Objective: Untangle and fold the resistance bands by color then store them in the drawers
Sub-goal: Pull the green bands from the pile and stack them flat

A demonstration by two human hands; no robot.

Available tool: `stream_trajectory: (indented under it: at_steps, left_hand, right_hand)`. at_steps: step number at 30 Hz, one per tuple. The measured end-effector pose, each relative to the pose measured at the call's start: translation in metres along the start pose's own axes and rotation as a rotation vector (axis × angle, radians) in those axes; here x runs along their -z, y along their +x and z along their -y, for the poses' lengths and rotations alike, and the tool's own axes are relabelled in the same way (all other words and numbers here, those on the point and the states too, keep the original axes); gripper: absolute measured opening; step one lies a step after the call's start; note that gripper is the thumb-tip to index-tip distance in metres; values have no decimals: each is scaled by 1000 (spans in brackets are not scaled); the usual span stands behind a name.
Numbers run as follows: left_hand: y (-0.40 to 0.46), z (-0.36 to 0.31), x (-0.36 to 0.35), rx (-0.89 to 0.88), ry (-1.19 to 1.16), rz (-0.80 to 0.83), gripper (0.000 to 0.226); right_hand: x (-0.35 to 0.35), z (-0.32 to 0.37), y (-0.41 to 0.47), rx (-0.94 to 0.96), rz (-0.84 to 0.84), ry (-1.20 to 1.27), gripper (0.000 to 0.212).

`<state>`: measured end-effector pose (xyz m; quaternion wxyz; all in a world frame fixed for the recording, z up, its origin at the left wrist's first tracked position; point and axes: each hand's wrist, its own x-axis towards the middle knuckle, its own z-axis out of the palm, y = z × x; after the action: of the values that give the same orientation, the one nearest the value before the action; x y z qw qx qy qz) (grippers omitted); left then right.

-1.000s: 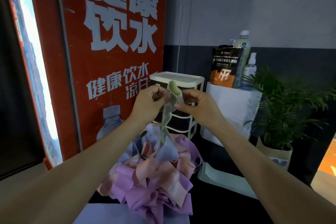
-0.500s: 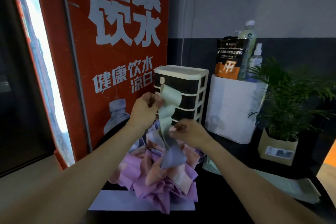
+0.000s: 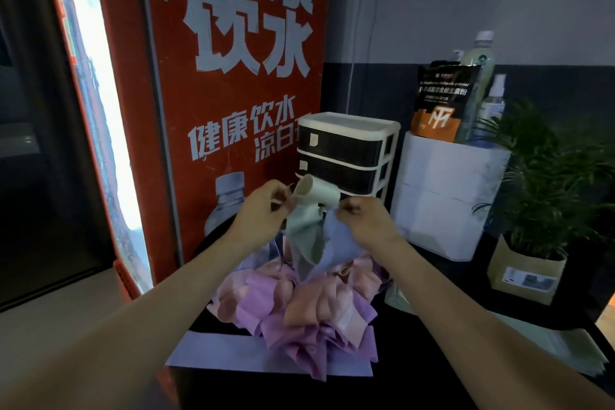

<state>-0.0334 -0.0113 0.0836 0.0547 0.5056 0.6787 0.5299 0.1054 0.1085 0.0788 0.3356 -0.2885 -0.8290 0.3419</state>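
Observation:
A pale green resistance band [image 3: 307, 220] hangs above the pile, its top looped into a roll. My left hand [image 3: 263, 210] pinches the loop's left end. My right hand [image 3: 362, 220] grips a blue-lilac band [image 3: 336, 243] that is tangled with the green one. Under both hands lies a tangled heap of purple and peach bands [image 3: 299, 306] on a dark table. A flat lilac band [image 3: 233, 354] lies in front of the heap. Behind my hands stands a small white drawer unit [image 3: 349, 150] with dark drawers, all closed.
A red water-dispenser panel [image 3: 233, 93] rises at the left. A white box [image 3: 442, 196] with a black pouch and bottles stands right of the drawers. A potted plant [image 3: 539, 196] is at far right. Pale folded sheets [image 3: 549, 339] lie on the table's right side.
My right hand dropped from the green loop to the blue-lilac band, then lifted it up beside the green one. My left hand kept its hold on the green loop.

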Motion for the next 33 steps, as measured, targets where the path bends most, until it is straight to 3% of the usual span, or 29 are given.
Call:
stream_trajectory:
  at_steps: [3, 6, 11, 14, 17, 19, 22, 24, 28, 30, 33]
  left_hand:
    - [-1, 8, 3, -10, 154, 104, 25]
    - [-4, 14, 10, 37, 138, 186, 28]
    - [-5, 7, 6, 27, 89, 121, 25]
    - [-11, -3, -6, -82, 89, 241, 22]
    - [-20, -7, -23, -120, 300, 370, 30]
    - [-20, 1, -34, -142, 345, 294, 28]
    - [-17, 13, -33, -26, 149, 196, 16]
    - [-15, 18, -28, 86, 8, 193, 26]
    - [-14, 16, -18, 193, -155, 189, 24]
    - [-14, 13, -13, 207, -214, 219, 25]
    - [-12, 12, -7, 217, -274, 180, 11]
  right_hand:
    - [4, 3, -1, 18, -37, 39, 17]
    - [6, 1, -2, -38, -34, 6, 19]
    - [-1, 1, 0, -313, -98, 157, 11]
    - [-2, 0, 8, -463, -123, 211, 18]
    - [-2, 1, 11, -510, -139, 248, 22]
    - [-2, 5, 8, -491, -138, 350, 20]
    - [-1, 15, -3, -421, -28, 643, 17]
    - [3, 15, -9, -334, 100, 568, 16]
    - [7, 8, -21, -222, 322, 359, 23]
    - [3, 3, -23, -143, 305, 308, 25]
    - [-1, 1, -20, -70, 126, 226, 12]
